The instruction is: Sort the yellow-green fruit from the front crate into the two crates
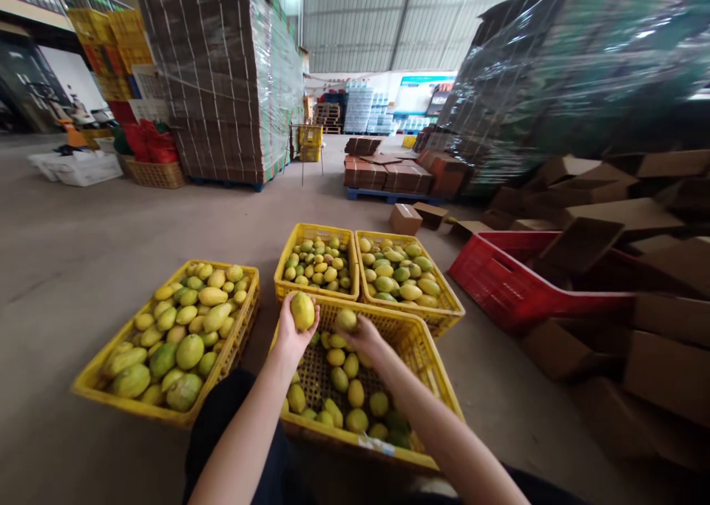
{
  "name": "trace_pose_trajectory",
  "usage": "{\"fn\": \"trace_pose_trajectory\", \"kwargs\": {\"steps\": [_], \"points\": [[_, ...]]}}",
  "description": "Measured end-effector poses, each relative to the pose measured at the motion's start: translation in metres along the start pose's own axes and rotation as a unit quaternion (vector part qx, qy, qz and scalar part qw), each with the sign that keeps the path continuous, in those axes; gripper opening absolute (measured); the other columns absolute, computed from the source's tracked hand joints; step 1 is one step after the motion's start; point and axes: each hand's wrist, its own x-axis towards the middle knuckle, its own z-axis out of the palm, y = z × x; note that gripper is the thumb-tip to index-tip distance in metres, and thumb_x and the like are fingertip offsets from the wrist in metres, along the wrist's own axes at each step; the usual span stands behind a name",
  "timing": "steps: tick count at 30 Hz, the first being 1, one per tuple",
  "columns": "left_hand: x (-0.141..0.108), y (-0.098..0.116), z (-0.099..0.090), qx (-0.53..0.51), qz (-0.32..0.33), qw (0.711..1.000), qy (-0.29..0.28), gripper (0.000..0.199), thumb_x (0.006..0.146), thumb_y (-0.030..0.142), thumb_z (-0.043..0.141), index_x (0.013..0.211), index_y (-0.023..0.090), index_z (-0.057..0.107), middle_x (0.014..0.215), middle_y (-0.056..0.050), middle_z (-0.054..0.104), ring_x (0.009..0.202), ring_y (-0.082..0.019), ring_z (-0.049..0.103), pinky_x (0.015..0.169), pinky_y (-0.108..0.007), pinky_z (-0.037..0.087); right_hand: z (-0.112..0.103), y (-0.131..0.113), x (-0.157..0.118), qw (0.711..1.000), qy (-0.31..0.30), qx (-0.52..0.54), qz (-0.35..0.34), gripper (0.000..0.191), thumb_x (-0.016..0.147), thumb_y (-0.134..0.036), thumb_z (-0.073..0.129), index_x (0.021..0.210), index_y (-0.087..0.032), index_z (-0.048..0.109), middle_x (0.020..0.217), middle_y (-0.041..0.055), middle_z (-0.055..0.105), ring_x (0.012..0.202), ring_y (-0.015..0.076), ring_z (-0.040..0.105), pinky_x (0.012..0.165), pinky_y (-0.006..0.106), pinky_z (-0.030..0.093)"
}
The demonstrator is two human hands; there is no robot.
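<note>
My left hand (293, 331) is closed round a yellow-green papaya (302, 311), held above the far left part of the near yellow crate (438, 364). To its right, my right hand (363, 337) has its fingers curled round a smaller, paler papaya (347, 319) over the same crate. Several more papayas (356, 394) lie scattered on that crate's slotted bottom, mostly toward the near side. My right forearm hides part of the crate's inside.
Two yellow crates, a far left one (355, 268) and a far right one (444, 294), hold more fruit. Larger papayas fill a left crate (252, 305). A red crate (493, 283) and loose cardboard boxes (588, 364) lie at right. Wrapped pallet stacks (216, 83) stand behind.
</note>
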Motion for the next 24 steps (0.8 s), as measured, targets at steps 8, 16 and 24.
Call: {"fn": "trace_pose_trajectory", "kwargs": {"steps": [8,16,24], "points": [[0.006,0.007,-0.003,0.008,0.009,1.0,0.001,0.021,0.092,0.029,0.049,0.084,0.015,0.063,0.07,-0.003,0.066,0.058,-0.012,0.064,0.05,-0.021,0.054,0.022,-0.081,-0.013,0.977,-0.153,-0.08,-0.127,0.026,0.094,-0.025,0.044,0.096,-0.012,0.066,0.09,0.0137,0.073,0.079,0.0205,0.072,0.072,0.031,0.057],[0.015,-0.003,-0.014,0.072,0.001,0.997,0.01,0.022,0.092,0.029,0.049,0.086,0.013,0.063,0.069,-0.004,0.067,0.056,-0.013,0.065,0.05,-0.022,0.055,-0.086,-0.007,-0.039,0.914,-0.192,-0.356,-0.014,0.028,0.082,-0.034,0.068,0.099,-0.012,0.071,0.095,0.0112,0.075,0.067,0.0156,0.071,0.06,0.023,0.051],[0.035,-0.042,-0.059,0.193,-0.028,0.978,0.073,0.022,0.095,0.031,0.048,0.094,0.013,0.06,0.067,-0.005,0.067,0.053,-0.015,0.065,0.048,-0.024,0.056,-0.106,-0.005,-0.061,0.89,-0.219,-0.391,-0.085,0.034,0.075,-0.042,0.072,0.097,-0.016,0.071,0.094,0.0056,0.075,0.073,0.0138,0.069,0.069,0.025,0.05]]}}
